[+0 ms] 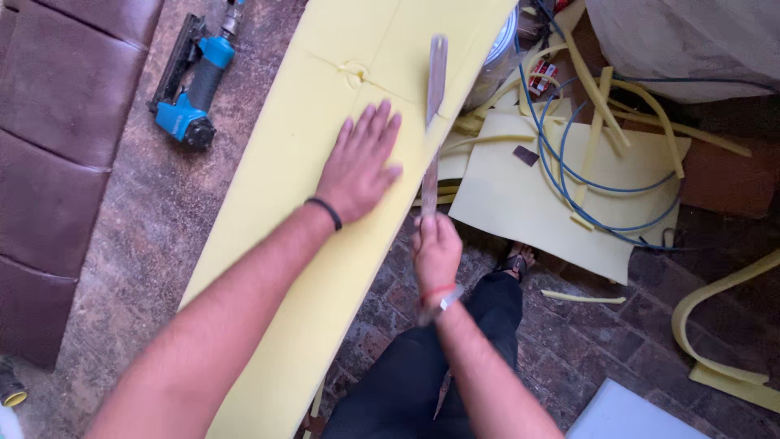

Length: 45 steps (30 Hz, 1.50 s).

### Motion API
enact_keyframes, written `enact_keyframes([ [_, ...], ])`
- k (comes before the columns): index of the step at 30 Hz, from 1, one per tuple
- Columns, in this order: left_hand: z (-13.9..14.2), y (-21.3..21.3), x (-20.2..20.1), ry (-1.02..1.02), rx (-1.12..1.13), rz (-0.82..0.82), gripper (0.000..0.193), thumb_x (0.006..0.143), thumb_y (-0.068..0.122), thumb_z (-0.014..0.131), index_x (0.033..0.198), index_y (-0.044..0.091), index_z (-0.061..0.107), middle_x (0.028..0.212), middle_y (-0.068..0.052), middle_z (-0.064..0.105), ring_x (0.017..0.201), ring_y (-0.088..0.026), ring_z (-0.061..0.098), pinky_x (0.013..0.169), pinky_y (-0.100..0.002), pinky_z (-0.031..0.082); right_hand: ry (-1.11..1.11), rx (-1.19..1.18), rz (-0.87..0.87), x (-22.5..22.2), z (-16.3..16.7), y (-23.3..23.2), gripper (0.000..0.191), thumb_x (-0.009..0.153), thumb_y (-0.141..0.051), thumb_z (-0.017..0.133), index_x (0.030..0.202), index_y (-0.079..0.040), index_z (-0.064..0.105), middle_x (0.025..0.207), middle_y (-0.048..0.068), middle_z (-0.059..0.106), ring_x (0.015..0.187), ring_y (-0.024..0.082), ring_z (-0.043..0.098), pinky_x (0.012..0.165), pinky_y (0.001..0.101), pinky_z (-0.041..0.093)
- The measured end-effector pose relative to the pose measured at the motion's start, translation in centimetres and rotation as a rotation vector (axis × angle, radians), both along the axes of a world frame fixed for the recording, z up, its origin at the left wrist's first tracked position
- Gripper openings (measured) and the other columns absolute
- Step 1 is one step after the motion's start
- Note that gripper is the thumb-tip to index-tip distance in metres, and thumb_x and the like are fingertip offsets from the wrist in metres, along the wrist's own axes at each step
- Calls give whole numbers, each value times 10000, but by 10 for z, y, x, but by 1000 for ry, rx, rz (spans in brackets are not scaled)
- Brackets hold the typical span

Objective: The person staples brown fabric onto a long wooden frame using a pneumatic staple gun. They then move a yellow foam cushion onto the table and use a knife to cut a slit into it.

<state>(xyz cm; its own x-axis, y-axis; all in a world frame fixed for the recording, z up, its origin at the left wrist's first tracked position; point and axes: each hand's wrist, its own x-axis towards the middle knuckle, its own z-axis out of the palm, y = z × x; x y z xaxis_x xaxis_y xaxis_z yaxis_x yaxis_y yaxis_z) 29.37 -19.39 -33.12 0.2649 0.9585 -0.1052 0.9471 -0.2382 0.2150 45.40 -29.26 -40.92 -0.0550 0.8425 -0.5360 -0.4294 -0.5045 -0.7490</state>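
A long yellow foam sheet (292,211) lies across a stone worktop and hangs past its right edge. My left hand (361,162) presses flat on the foam with fingers spread; a black band circles that wrist. My right hand (435,248) grips the lower end of a long thin blade (435,97), blurred by motion, which stands along the foam's right edge. A red thread and a metal watch sit on the right wrist.
A blue air stapler (191,89) lies on the worktop (138,244) at upper left, beside brown padded cushions (57,114). On the brick floor to the right are foam offcuts (528,203), foam strips, a blue hose (585,175) and a metal can (497,57). My sandalled foot (517,262) shows below.
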Motion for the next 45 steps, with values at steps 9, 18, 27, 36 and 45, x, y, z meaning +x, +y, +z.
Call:
enact_keyframes([
  [9,-15,-70,-14,141,30,24,709,1063,545,349,1664,200,199,1730,-111,123,1592,-315,144,1275,-558,84,99,-168,-34,-18,-5,-137,193,1043,-191,530,930,-61,616,616,-55,440,467,51,362,400,228,278],
  [18,-22,-68,-15,56,35,97,711,1095,525,321,1679,169,129,1754,-73,109,1620,-275,137,1310,-530,50,136,-78,-39,-33,-5,-156,210,1057,-233,538,950,-62,598,720,-73,544,528,35,402,443,211,313],
  [27,-16,-249,-35,153,38,178,722,1041,544,389,1658,219,201,1721,-157,113,1582,-364,145,1250,-579,61,-25,96,2,-37,-10,-128,261,1086,-250,522,923,-62,602,645,-47,496,502,45,404,430,220,319],
  [36,-20,-247,-39,146,53,211,688,1037,528,399,1652,276,224,1724,-120,133,1580,-333,161,1252,-569,67,12,32,-22,-45,-5,-231,219,1073,-213,544,942,-63,635,703,-55,498,542,36,413,450,213,327],
  [45,-16,-242,-37,185,23,211,673,1056,548,354,1657,307,168,1731,-87,87,1584,-305,120,1255,-566,44,140,-143,1,-57,22,-315,212,1059,-228,532,950,-70,622,669,-50,456,499,40,380,429,218,299],
])
